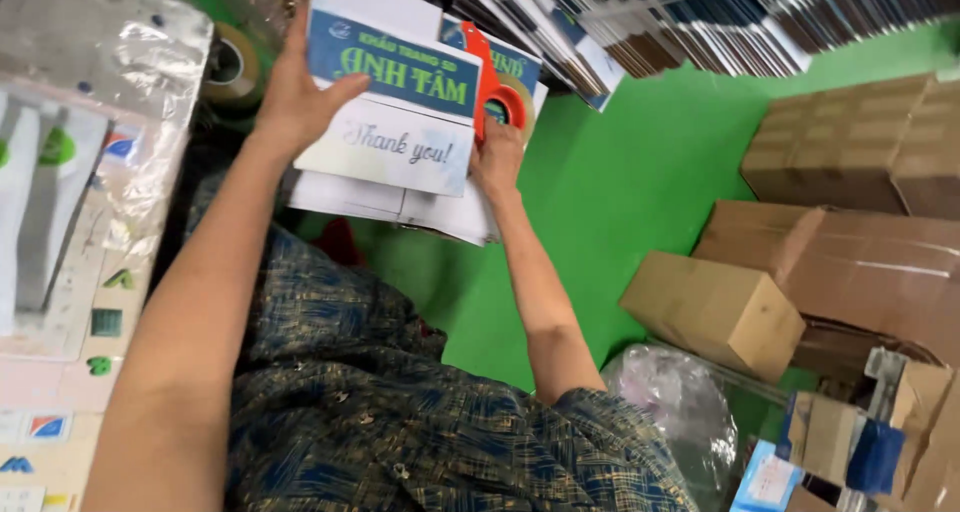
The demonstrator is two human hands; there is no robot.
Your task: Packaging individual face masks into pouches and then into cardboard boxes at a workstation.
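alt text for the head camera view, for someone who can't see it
A person's left hand holds a stack of white and blue printed cards, while the right hand grips an orange tape dispenser. Cardboard boxes sit on the green floor.

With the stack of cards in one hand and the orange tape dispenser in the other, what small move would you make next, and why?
Probably bring the orange tape dispenser down over the right edge of the stack of cards. The left hand already grips the stack from its left side and holds it up, while the right hand holds the dispenser right against the stack's right edge, so only a short move is needed.
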